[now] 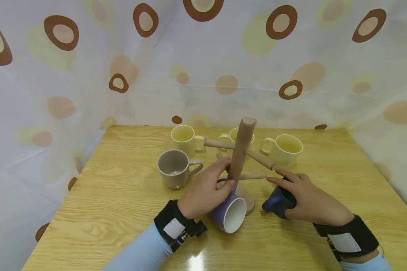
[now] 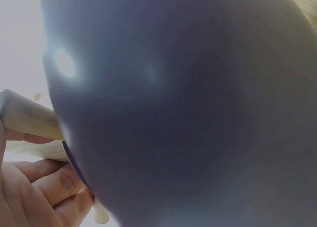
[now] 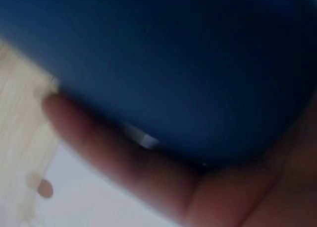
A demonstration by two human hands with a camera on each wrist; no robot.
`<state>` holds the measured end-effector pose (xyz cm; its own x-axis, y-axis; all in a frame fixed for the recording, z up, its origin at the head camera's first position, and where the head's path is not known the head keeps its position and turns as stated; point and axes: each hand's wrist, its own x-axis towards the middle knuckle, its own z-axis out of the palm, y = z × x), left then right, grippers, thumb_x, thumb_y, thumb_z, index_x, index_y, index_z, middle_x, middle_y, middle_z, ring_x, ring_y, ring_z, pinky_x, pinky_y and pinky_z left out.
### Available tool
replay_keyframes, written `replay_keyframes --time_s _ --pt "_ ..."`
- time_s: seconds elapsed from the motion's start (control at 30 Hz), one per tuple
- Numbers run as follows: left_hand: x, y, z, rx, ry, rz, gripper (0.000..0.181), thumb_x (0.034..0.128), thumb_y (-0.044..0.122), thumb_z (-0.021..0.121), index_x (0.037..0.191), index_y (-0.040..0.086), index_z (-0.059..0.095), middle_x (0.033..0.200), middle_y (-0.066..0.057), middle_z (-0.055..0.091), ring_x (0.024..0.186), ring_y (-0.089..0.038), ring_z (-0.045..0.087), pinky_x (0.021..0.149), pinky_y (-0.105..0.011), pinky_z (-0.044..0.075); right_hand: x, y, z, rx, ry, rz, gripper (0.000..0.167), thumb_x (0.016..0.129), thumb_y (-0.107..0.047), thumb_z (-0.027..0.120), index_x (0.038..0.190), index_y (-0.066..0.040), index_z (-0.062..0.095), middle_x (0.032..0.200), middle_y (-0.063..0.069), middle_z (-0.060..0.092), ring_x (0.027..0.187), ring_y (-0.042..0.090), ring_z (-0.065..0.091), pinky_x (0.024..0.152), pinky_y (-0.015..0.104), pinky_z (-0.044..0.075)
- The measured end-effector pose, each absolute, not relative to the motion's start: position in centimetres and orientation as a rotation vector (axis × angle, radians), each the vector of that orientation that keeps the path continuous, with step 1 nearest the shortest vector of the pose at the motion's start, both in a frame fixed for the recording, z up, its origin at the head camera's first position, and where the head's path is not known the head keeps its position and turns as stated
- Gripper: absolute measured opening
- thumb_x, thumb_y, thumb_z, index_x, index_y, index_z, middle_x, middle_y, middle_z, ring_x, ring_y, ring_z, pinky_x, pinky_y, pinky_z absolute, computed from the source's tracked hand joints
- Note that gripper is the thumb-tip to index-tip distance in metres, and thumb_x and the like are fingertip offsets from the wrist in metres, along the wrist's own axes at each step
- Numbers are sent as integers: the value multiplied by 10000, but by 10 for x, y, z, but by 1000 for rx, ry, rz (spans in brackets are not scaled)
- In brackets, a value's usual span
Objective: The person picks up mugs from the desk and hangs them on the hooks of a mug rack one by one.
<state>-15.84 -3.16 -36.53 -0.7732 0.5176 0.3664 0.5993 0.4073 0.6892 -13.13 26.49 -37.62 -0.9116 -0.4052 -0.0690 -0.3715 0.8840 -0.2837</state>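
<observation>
A wooden mug rack point(image 1: 240, 150) with several pegs leans slightly on its round base. My left hand point(image 1: 207, 188) is at its post, fingers around the handle of a purple mug point(image 1: 224, 212), which hangs tilted with its white inside facing front right. In the left wrist view the purple mug point(image 2: 173, 108) fills most of the picture, with fingers point(image 2: 59, 187) beside a peg. To the right of the rack my right hand point(image 1: 308, 197) grips a dark blue mug point(image 1: 280, 201), tilted, handle to the left. The blue mug point(image 3: 163, 73) also fills the right wrist view.
A grey mug point(image 1: 173, 175) stands left of the rack. Behind are three pale yellow mugs, at the left point(image 1: 184, 141), behind the post point(image 1: 233, 133) and at the right point(image 1: 285, 150). A patterned curtain point(image 1: 203, 101) hangs behind the wooden table point(image 1: 115, 203).
</observation>
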Motion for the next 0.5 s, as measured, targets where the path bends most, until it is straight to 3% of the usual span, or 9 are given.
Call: replay_keyframes --time_s 0.17,0.3,0.4,0.5 --pt "-159 -33 -366 -1005 -2571 -1321 494 936 188 594 1417 155 486 1357 4 571 1275 -87 520 1018 -346 477 -136 270 -377 -666 2877 -548 717 752 -265 785 1416 -220 518 1379 101 509 1150 333 516 774 434 505" --pt "-158 -32 -367 -1009 -2575 -1350 503 947 205 582 1434 183 460 1352 19 571 1249 -70 531 1021 -356 474 -136 281 -372 -588 2830 -783 697 787 -244 794 1401 -196 467 1322 71 542 1174 289 541 873 409 502" --pt "-157 -31 -367 -1005 -2573 -1349 504 945 212 586 1433 189 462 1350 21 574 1236 -66 539 1006 -354 485 -132 287 -364 -528 2869 -888 652 833 -265 778 1391 -201 447 1316 55 541 1176 277 547 866 346 501" --pt "-158 -31 -366 -1008 -2562 -1333 501 940 209 585 1427 177 471 1345 15 576 1245 -70 534 1006 -350 486 -129 284 -357 -483 2964 -969 638 860 -311 762 1398 -170 450 1362 94 506 1245 346 495 952 469 465"
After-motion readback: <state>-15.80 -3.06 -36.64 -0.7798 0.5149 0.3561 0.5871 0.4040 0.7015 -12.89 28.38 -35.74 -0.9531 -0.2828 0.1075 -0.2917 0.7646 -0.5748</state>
